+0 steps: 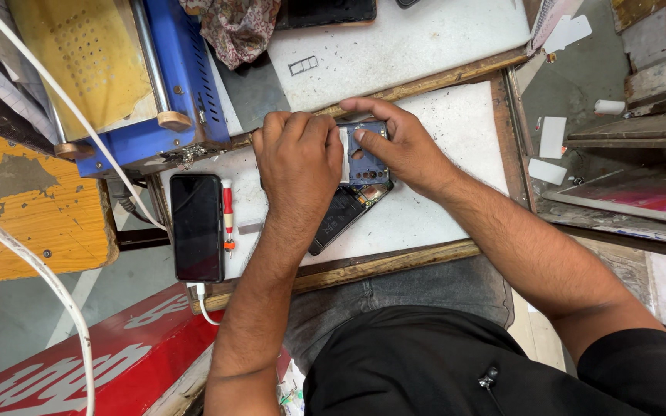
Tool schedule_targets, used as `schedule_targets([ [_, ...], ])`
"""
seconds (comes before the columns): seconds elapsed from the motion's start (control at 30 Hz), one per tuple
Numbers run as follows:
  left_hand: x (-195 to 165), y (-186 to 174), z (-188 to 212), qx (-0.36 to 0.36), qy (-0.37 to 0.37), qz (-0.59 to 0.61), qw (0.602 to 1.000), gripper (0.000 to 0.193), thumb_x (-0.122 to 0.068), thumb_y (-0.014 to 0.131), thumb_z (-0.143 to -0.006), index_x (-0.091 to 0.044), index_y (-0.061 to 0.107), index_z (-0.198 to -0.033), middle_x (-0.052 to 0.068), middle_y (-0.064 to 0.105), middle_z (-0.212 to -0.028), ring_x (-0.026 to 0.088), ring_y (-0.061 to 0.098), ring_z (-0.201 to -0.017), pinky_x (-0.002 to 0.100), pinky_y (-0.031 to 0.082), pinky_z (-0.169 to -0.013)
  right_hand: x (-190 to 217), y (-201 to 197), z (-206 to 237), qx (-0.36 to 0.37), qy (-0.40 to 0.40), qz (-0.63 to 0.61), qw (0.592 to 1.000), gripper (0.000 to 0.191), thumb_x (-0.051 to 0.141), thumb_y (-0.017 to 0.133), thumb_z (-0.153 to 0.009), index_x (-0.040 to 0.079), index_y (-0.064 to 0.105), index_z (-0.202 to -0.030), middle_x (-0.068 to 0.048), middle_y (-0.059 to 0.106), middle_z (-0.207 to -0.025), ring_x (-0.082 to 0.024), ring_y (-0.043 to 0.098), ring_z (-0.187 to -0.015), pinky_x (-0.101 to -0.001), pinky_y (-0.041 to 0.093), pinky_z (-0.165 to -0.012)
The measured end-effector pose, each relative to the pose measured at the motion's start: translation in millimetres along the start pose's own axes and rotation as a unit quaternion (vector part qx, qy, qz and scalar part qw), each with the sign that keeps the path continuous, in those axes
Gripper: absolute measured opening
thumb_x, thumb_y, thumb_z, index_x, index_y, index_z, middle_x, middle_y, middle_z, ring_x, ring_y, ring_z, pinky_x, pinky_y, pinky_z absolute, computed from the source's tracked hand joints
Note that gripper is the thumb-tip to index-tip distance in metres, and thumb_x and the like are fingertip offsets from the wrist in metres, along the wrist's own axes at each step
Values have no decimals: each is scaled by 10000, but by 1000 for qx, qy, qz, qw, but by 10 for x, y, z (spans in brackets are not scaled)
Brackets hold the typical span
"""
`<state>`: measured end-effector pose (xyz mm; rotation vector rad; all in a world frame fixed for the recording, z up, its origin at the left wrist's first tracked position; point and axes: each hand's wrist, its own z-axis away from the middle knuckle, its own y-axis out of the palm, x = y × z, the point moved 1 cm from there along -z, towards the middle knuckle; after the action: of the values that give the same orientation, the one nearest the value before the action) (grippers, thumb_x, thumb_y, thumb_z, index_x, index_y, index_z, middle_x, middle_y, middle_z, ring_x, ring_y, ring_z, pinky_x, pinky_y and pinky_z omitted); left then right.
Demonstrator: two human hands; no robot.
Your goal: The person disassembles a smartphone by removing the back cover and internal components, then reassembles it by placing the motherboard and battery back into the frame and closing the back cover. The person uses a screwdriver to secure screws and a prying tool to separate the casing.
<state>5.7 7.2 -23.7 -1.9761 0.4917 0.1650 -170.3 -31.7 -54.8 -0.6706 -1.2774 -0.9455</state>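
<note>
centre of frame: an opened phone point(358, 181) lies on the white work board point(456, 131), back cover off, blue inner frame and circuit parts exposed, its dark lower end angled toward the lower left. the left hand point(298, 158) sits over the phone's left side, fingers curled together and pressed down, apparently to hold the body steady; what lies beneath the palm is hidden. the right hand point(398, 146) reaches in from the right, index finger stretched along the top edge, thumb pressed onto the blue frame, seemingly to bear on one part. whether anything is pinched between the fingertips cannot be told.

left of centre: a second phone point(197, 227), dark screen up, lies at the board's edge with a white cable at its lower end. just beside it, a red-handled screwdriver point(227, 216), within easy reach. upper left: a blue machine point(175, 92), cut off by the frame. small specks on the board are too small to identify.
</note>
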Motion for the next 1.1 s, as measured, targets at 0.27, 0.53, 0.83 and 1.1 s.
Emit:
schedule_targets([
  [0.27,-42,60,48,-3,-5,-8,1000,129,-161,819,-914,-81,758,-994,29,701,-961,238,584,-1035,433,443,-893,-10,-24,59,3,-6,15,1000,419,101,539,-1050,32,496,-1461,-130,688,-1211,-96,739,-928,-234,675,-752],
  [0.53,-62,51,55,2,0,-29,1000,131,-169,818,-912,-89,765,-1000,38,692,-980,251,588,-1082,447,445,-909,-29,-16,88,-2,10,34,999,392,120,547,-1055,54,536,-1441,-111,733,-1117,-87,750,-911,-232,677,-765],
  [0.83,-4,-7,38,51,2,0,999,155,-202,795,-937,-101,773,-1051,38,697,-1011,235,639,-991,453,441,-964,-43,-21,111,-2,16,35,999,335,155,557,-1064,73,610,-1385,-72,749,-987,-57,737,-850,-210,657,-724],
  [1.1,41,-47,47,81,20,17,996,118,-201,759,-970,-102,765,-1034,33,703,-984,225,655,-968,454,436,-972,-53,-11,147,-1,13,21,1000,326,153,552,-1070,70,623,-1377,-40,737,-924,-34,712,-776,-187,636,-661],
])
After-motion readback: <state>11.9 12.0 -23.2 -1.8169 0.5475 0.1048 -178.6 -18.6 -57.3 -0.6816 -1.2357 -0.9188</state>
